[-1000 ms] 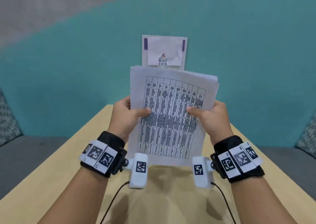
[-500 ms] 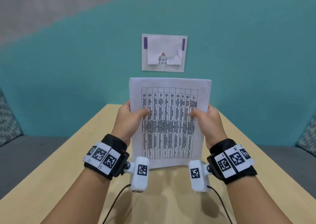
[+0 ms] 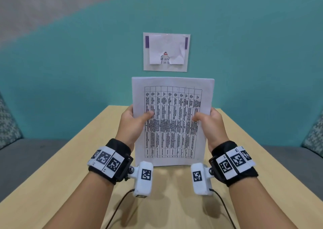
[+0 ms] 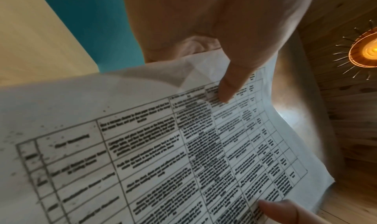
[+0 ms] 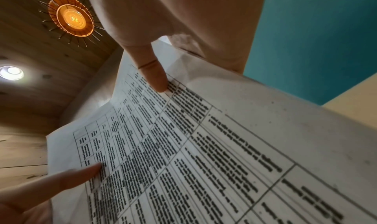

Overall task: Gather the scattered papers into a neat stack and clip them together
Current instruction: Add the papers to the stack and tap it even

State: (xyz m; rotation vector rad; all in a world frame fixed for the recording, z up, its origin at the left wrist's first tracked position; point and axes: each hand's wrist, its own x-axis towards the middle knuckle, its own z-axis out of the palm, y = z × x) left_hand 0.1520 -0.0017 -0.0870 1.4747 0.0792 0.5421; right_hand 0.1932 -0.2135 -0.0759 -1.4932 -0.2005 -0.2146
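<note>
Above the bench (image 3: 73,167), at chest height, the left hand (image 3: 130,123) and right hand (image 3: 212,123) each grasp one side edge of the paper stack (image 3: 172,123), thumbs pressed on the printed face and fingers behind. Both wrist views confirm a thumb on the top sheet; the fingers behind are hidden. The stack stands upright with its bottom edge at or just above the bench surface; whether it touches cannot be told.

Progress, as judged: gathering appears done, since no loose sheets show on the bench. The top and side edges look nearly flush, so squaring is at or near its end. Clipping is not yet done: no clip shows on the stack, and none is visible anywhere in view.

Writing: the top sheet carries a ruled table of dense black text, too blurred to read in every view. On the teal wall (image 3: 70,71) behind hangs a white notice (image 3: 165,66) with a torn sheet over it; only the fragments "d and" and "d in t" show. Wrist bands carry square black-and-white marker codes, not legible as text.
</note>
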